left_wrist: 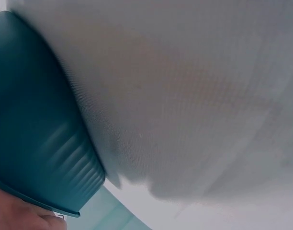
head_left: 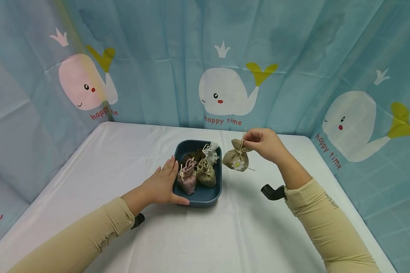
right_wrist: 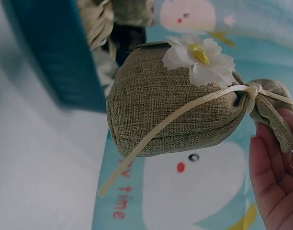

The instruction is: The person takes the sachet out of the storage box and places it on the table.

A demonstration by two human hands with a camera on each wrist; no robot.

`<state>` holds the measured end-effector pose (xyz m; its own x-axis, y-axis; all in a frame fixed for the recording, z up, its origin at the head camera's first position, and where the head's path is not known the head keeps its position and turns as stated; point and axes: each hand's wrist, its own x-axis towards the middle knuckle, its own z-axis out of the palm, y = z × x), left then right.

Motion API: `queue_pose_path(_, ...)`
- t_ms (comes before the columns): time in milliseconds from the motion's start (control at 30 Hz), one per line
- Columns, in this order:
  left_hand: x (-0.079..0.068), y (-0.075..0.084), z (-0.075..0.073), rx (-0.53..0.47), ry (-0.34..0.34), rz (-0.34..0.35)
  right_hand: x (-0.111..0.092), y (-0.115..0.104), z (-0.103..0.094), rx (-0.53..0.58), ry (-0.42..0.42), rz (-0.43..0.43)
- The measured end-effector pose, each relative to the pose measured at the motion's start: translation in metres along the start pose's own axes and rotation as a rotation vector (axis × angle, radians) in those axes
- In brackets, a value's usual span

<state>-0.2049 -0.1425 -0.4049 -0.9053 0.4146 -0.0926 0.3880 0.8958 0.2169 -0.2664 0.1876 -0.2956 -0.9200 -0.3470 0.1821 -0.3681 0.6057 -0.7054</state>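
Note:
A dark blue plastic basin (head_left: 205,200) stands on the white-covered table, holding several small drawstring sachets. Among them are a pinkish sachet (head_left: 188,181), an olive-green sachet (head_left: 206,174), a white patterned sachet (head_left: 210,152) and a dark brown one behind. My left hand (head_left: 162,184) rests on the basin's left rim, fingers straight along the side and thumb at the front edge. To the right of the basin, my right hand (head_left: 264,144) pinches a tan burlap sachet (right_wrist: 175,105) by its gathered neck. A white flower (right_wrist: 200,58) and a tied cord decorate this sachet, which hangs above the table.
The white tablecloth (head_left: 123,148) covers the table. A blue curtain (head_left: 157,57) with whale prints surrounds the back and sides. Black wrist mounts (head_left: 272,192) project from both forearms, near the beige sleeves.

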Motion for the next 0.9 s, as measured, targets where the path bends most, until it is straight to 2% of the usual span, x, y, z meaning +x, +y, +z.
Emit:
queue_pose_path(367,-0.002,0.001,-0.002,-0.002,-0.008,0.002,0.002,0.037,-0.001,-0.078,0.033,0.09)
queue_pose_path(900,-0.001,0.001,-0.001,-0.017,-0.012,-0.005,0.003,0.079,0.011,-0.157,0.011,0.196)
